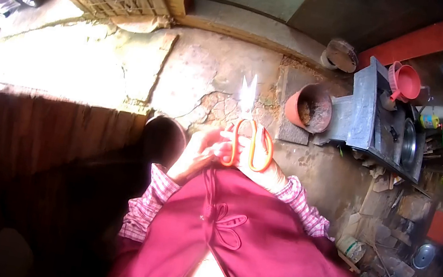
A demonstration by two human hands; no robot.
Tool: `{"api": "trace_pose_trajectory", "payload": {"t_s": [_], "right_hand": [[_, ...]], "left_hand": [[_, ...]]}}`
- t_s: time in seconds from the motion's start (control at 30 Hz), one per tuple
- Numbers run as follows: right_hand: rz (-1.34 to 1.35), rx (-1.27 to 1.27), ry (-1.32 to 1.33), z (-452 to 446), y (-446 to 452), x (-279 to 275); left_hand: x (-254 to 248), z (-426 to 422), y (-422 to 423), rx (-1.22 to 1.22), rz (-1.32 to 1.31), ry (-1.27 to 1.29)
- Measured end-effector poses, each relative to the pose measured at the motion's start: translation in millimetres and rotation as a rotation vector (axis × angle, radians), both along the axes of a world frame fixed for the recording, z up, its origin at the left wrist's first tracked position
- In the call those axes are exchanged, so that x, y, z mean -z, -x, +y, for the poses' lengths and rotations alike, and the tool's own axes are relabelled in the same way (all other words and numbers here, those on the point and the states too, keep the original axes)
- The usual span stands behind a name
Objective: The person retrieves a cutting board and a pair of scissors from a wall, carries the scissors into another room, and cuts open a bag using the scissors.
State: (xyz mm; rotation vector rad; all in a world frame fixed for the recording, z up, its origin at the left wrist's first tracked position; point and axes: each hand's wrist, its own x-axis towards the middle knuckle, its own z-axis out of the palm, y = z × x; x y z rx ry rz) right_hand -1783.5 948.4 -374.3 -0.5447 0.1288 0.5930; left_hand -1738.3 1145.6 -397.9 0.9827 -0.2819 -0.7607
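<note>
A pale, cracked concrete floor point(192, 67) is spread across the middle of the work area and is brightly sunlit at the far left. The left side is bounded by a dark brown wooden panel point(54, 135), whose lower part is lost in shadow. The near area is filled by a magenta fabric garment point(282, 229), on which petal-shaped trim is stitched. At the right, a grey, box-shaped stand point(362, 111) is positioned. Beside the left forearm, a dark brown, round, open vessel point(177, 138) is placed. Between the stand and the hands, a reddish, round, open-topped pot point(294, 108) is located; loose residue is contained in it. A red plastic round pan with a short handle point(408, 82) is seen at the top of the stand.

The right hand point(269, 173) and the left hand point(199, 151) are brought together in front of the garment, with pink-and-white checked sleeves point(304, 204) worn at the wrists. The scissors with orange looped handles and bright metal blades point(247, 103) are located at the hands, with the blades pointed away from the body and slightly parted. The handles are gripped by the right-hand fingers. The left-hand fingers are curled at the left loop; whether it is gripped by them cannot be told.
</note>
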Motion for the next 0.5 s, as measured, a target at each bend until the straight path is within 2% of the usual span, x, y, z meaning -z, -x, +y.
{"api": "trace_pose_trajectory", "payload": {"t_s": [0.03,0.1,0.13,0.27,0.3,0.5], "right_hand": [[0.07,0.025,0.018,-14,-9,-8],[0.045,0.011,0.002,-42,-26,-3],[0.03,0.003,-0.007,-53,-36,-4],[-0.072,-0.004,0.334,-82,-67,-16],[0.014,0.083,0.289,-85,-76,-24],[0.021,0.049,0.319,-114,-137,-7]], "left_hand": [[-6,-16,-9,-0.008,0.015,-0.04],[-18,-47,-30,-0.03,0.031,-0.12],[-26,-62,-46,0.047,-0.018,-0.152],[-24,-94,-81,0.063,-0.247,-0.407],[-27,-101,-92,0.081,-0.314,-0.464],[-12,-134,-152,0.083,-0.237,-0.47]]}}
